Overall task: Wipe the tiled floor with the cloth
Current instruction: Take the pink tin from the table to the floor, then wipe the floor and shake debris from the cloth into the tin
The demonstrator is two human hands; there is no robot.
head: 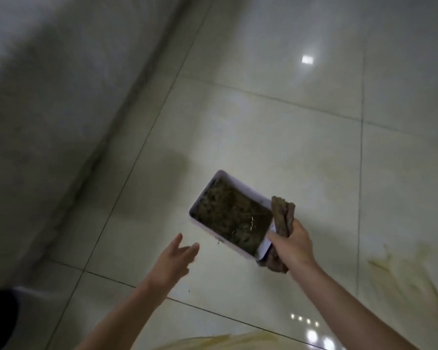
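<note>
yellow smears: closest to the camera, a streaky patch [238,342] at the bottom edge and another [400,271] off to the right. I'd guess that's what needs wiping.
left hand: left hand [177,256] holds nothing, fingers straight and spread. It's reaching at the tray's near-left side, just short of touching, probably to steady it.
right hand: right hand [291,245] has its fingers clamped on the brown cloth [282,213] and the tray's near end at once, so the cloth is bunched against the tray's right side, not on the floor.
tray: pale rectangular tray [247,186] full of murky brown stuff and tipped. It looks lifted off the tiles, but I can't say for sure. One hand on one end seems sloshy.
tiled floor: glossy tiled floor [276,122] has lots of open tile beyond and to the right, so plenty of room to set the tray down and swing the cloth.
wall: wall [48,97] runs along the left, which is the only hard edge, and it's well apart from the tray.
</note>
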